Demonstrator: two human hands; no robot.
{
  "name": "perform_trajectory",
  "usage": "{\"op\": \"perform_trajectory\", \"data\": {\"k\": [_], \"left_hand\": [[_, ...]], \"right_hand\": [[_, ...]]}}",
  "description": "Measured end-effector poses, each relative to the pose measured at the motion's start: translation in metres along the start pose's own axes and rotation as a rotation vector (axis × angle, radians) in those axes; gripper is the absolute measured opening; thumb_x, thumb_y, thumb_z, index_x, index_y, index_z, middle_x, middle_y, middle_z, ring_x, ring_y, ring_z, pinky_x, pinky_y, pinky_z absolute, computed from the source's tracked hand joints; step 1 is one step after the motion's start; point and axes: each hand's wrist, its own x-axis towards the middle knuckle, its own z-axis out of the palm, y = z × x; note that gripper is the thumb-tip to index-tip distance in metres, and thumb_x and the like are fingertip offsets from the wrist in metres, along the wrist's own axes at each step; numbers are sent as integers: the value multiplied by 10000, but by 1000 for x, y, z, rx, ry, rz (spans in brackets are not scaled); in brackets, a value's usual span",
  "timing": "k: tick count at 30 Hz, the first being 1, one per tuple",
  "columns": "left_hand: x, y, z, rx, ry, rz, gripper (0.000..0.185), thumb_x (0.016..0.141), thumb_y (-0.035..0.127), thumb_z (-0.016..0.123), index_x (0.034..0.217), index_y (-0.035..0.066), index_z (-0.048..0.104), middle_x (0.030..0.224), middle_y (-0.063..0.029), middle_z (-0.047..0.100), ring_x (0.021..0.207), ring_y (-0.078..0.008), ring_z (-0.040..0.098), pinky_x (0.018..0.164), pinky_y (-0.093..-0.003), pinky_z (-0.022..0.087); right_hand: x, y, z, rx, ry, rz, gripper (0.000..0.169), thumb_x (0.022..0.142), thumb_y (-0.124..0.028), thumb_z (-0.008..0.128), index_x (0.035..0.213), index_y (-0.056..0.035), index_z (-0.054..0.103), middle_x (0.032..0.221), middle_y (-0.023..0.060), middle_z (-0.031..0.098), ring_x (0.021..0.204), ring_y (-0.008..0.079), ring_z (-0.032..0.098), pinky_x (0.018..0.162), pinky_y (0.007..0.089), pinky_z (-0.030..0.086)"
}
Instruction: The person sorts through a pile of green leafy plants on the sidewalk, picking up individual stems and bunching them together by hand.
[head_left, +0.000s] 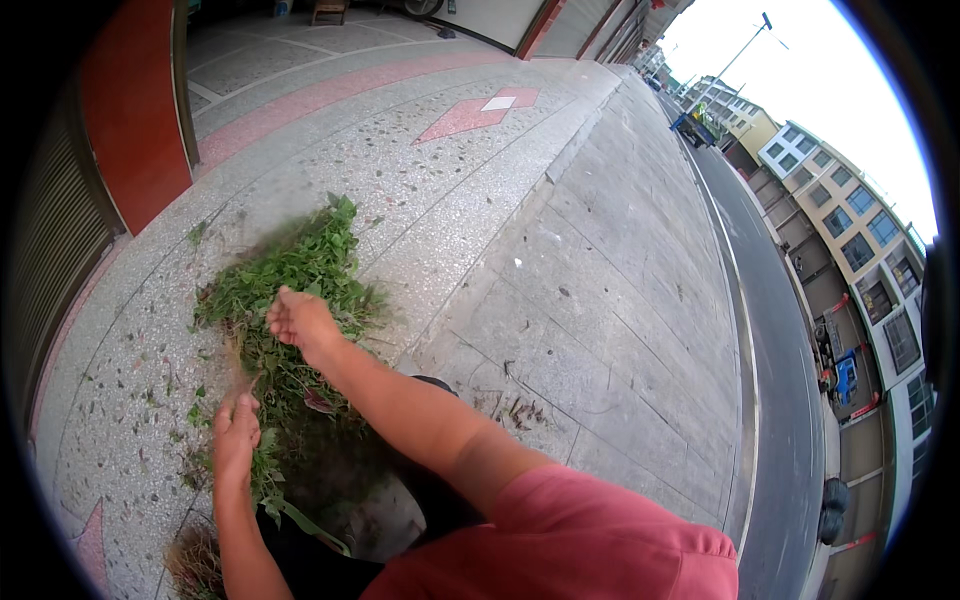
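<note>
A heap of leafy green plants (322, 244) lies on the speckled terrazzo pavement in front of me, its edges partly blurred. Over the heap, my right hand (304, 319) has its fingers curled; whether a stem is between them is hidden. Lower and to the left, my left hand (237, 435) pinches a thin plant stem (256, 382) between thumb and fingers. Loose leaves and stems lie beside that hand. Near my left forearm is a bundle of brownish roots or stems (193, 562).
Scattered leaf bits dot the terrazzo floor (150, 360). A red pillar (135, 112) and ribbed shutter (56, 247) stand at left. To the right, a concrete walkway (600, 300) with dry debris (521, 412) runs along a road (772, 322). A truck (696, 127) stands farther off.
</note>
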Motion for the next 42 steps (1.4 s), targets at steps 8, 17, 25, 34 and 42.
{"op": "perform_trajectory", "data": {"k": [8,17,25,34,42], "left_hand": [[-1,7,2,-116,1,78,252,926,305,472,926,54,494,610,33,365,534,-73,338,496,-226,287],[-3,11,12,-199,-128,-16,257,912,283,504,892,27,497,603,30,373,515,-56,332,448,-215,272],[-9,5,8,22,-230,-84,277,908,310,504,841,41,497,573,43,331,497,-50,303,442,-202,254],[2,8,-25,551,319,487,412,915,272,453,1188,-35,493,1083,-193,584,991,-281,560,864,-357,403],[-116,41,-147,763,879,408,270,883,248,513,975,-1,562,801,-202,594,750,-319,576,695,-374,443]], "right_hand": [[-50,20,30,-395,-708,106,383,866,-350,529,1012,4,523,854,89,602,653,166,581,559,290,481],[-35,35,29,-75,-540,173,282,899,-248,497,884,26,562,682,132,608,524,189,573,450,281,466],[-15,3,10,239,-118,138,310,923,-325,426,800,-63,537,768,67,613,566,164,538,541,288,425],[-7,-14,19,-59,-104,82,234,849,-166,508,1073,-101,487,852,55,589,581,133,544,465,255,413],[-9,3,-4,-182,-327,105,275,860,-203,528,1094,-59,526,872,60,613,679,118,557,570,248,454]]}}
